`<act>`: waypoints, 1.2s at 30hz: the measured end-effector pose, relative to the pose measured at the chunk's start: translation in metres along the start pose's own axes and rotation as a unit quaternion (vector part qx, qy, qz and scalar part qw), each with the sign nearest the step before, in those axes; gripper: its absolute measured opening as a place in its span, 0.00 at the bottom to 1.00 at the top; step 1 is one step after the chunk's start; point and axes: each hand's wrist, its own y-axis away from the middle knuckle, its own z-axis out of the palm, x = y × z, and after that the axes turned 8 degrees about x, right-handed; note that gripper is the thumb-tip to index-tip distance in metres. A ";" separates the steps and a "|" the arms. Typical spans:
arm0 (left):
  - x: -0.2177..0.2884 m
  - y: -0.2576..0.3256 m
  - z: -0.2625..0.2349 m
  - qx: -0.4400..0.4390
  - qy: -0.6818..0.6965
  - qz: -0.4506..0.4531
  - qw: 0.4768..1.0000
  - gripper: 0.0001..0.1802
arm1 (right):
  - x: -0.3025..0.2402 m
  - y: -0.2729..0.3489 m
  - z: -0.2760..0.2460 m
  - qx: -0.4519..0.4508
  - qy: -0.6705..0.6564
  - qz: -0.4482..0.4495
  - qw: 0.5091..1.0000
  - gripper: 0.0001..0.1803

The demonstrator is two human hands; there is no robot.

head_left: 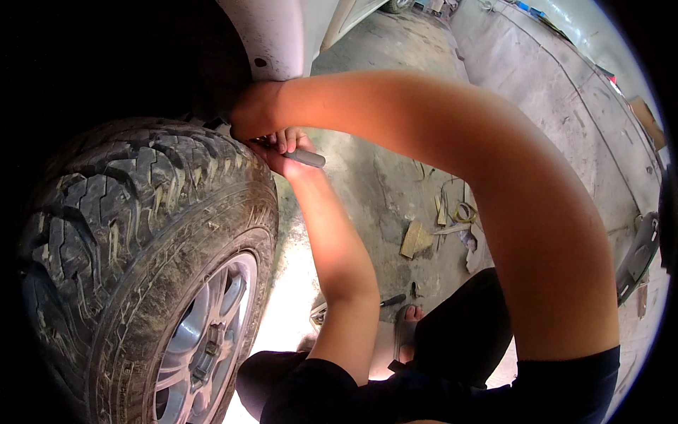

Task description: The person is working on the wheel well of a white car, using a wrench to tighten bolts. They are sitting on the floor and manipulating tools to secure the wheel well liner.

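Note:
My left hand (pixel 284 148) is beside the top of a muddy, knobbly tire (pixel 162 191). Its fingers are curled in, and a tool with a grey handle (pixel 305 157) lies in its grip. The handle points back over the wrist, while the tool's far end is hidden. Just above, my right hand (pixel 253 109) reaches in between the tire and the pale fender (pixel 279 35). The right wrist is bent down, and its fingers are lost in the dark of the wheel arch, so I cannot tell what they touch.
A silver alloy wheel rim (pixel 208 346) sits in the tire at lower left. On the concrete floor lie a torn piece of yellowish board (pixel 417 239), a roll of tape (pixel 464 212) and a dark-handled tool (pixel 393 300). A whitish wall (pixel 551 92) runs along the right.

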 end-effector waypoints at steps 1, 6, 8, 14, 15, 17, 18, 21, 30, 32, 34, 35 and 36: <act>0.000 0.000 0.000 -0.010 -0.016 -0.001 1.000 0.21 | 0.002 -0.003 0.004 0.013 0.009 -0.009 1.000 0.23; -0.006 0.001 0.000 0.010 -0.011 0.003 1.000 0.22 | 0.016 -0.019 0.025 -0.027 0.024 -0.009 0.999 0.25; -0.004 -0.003 -0.004 -0.026 -0.033 0.003 0.999 0.22 | 0.018 -0.024 0.031 -0.034 0.028 0.000 0.999 0.26; 0.004 -0.004 -0.015 -0.038 -0.075 -0.003 0.996 0.22 | 0.022 -0.024 0.035 0.053 0.112 -0.099 0.987 0.24; 0.005 -0.004 -0.017 -0.041 -0.081 -0.008 0.996 0.23 | 0.018 -0.016 0.038 0.101 0.120 -0.082 0.984 0.22; -0.001 -0.004 -0.025 -0.029 -0.095 -0.006 0.995 0.19 | 0.009 0.014 0.046 0.194 0.137 -0.040 0.971 0.17; 0.001 -0.005 -0.029 -0.011 -0.110 0.007 0.994 0.18 | 0.002 0.026 0.050 0.241 0.144 -0.024 0.959 0.15; 0.039 -0.015 -0.034 0.134 -0.224 0.094 0.961 0.21 | -0.013 0.065 0.046 0.398 0.178 -0.108 0.893 0.12; 0.008 -0.006 -0.017 0.185 -0.109 0.126 0.969 0.25 | -0.004 0.148 0.081 0.284 -0.146 0.136 0.938 0.15; 0.003 -0.001 -0.017 0.211 -0.187 0.153 0.947 0.20 | -0.003 0.144 0.084 0.303 -0.131 0.139 0.934 0.15; 0.006 0.004 -0.020 0.217 -0.318 0.140 0.912 0.11 | -0.006 0.146 0.082 0.324 -0.122 0.137 0.928 0.14; -0.001 0.008 -0.016 0.220 -0.369 0.171 0.887 0.10 | -0.005 0.149 0.080 0.333 -0.114 0.140 0.926 0.13; -0.010 0.015 -0.009 0.224 -0.419 0.201 0.857 0.09 | -0.002 0.151 0.080 0.337 -0.113 0.139 0.924 0.13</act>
